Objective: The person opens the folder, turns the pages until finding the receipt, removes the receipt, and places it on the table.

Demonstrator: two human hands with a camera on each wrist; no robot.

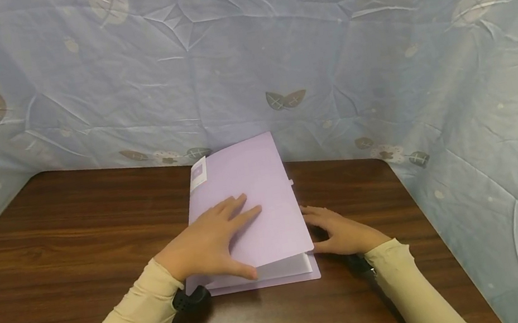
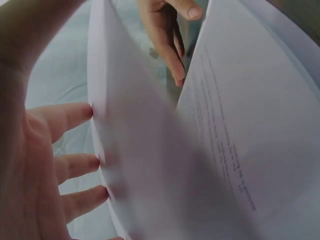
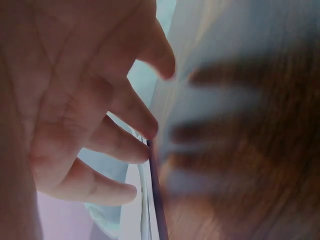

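A light purple folder lies on the table, its top cover partly raised along the right side. White sheets show beneath the cover at the near edge. My left hand has its fingers spread, and the fingertips press on the outside of the cover. Inside the folder, the left wrist view shows a page with lines of small printed text. At the folder's right edge is my right hand, fingers extended toward the sheets' side. Its fingertips come right up to the stack's edge in the right wrist view.
The dark brown wooden table extends to both sides of the folder. A pale blue cloth with a leaf pattern hangs behind and to the right. Near the cover's far left corner there is a white label.
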